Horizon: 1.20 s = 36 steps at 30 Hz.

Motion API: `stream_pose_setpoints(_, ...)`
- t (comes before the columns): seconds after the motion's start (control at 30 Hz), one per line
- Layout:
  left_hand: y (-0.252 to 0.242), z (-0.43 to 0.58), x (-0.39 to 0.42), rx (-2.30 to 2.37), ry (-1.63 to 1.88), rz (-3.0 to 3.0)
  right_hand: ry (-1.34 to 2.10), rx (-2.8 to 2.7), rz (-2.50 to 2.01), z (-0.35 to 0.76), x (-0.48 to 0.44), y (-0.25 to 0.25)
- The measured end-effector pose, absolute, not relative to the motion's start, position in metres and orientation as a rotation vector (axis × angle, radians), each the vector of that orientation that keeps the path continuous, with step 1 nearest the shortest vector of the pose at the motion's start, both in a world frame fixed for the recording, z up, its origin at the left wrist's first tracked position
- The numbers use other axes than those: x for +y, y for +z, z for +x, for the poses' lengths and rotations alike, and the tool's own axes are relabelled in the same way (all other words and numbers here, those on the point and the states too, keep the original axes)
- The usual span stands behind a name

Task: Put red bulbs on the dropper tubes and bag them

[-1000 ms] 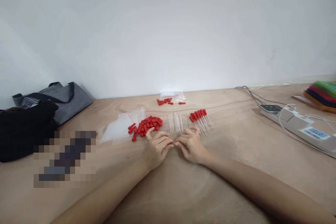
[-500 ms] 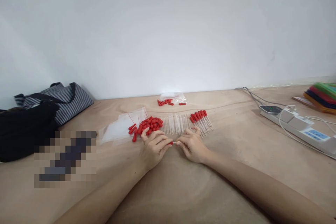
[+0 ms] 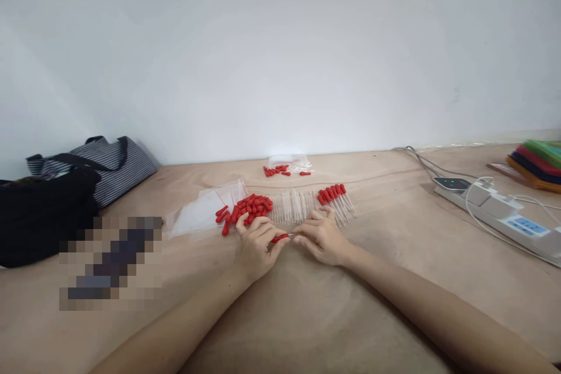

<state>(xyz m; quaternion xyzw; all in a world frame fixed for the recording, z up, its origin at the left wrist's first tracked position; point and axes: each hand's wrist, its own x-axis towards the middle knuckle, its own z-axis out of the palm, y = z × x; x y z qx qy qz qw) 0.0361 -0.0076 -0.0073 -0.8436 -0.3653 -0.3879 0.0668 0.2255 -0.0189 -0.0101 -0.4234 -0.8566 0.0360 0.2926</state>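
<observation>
Between the thumb and fingers of my left hand is a red rubber dropper bulb. My right hand pinches a thin glass dropper tube, mostly hidden by the fingers; its end meets the bulb's mouth. How far the tube sits inside the bulb I cannot tell. Behind my left hand lies a heap of loose red bulbs. A row of clear glass tubes lies beyond both hands. To the right, several droppers with red bulbs fitted lie side by side.
Clear plastic bags lie left of the heap. More red bulbs and a bag are near the wall. A striped bag and black cloth stand left; a power strip and coloured stack are right.
The fingers of my left hand have loosened a little, so more of the red bulb shows. Both hands stay close together in nearly the same place.
</observation>
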Motion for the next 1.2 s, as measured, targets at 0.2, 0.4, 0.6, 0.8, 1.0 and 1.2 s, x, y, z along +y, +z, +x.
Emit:
stream_pose_setpoints(0.2, -0.007, 0.032, -0.003, -1.113, -1.080, -2.575, -0.186, -2.331, -1.148, 0.237, -0.019, -0.010)
stream_pose_setpoints(0.4, -0.014, 0.022, 0.007, -1.325, -0.939, -2.451, -0.195, -1.944, -1.609, 0.254, -0.005, -0.013)
stream_pose_setpoints(0.6, -0.015, 0.022, 0.008, -1.339, -0.903, -2.467, -0.054, -1.757, -1.989, 0.254, 0.009, -0.017)
stream_pose_setpoints(0.8, -0.014, 0.023, 0.008, -1.335, -0.900, -2.476, -0.010, -1.785, -2.142, 0.246, 0.021, -0.017)
stream_pose_setpoints(1.0, -0.014, 0.024, 0.008, -1.329, -0.873, -2.500, -0.063, -1.795, -2.154, 0.243, 0.029, -0.016)
stream_pose_setpoints(1.2, -0.015, 0.024, 0.008, -1.313, -0.879, -2.511, -0.131, -1.826, -2.148, 0.236, 0.036, -0.012)
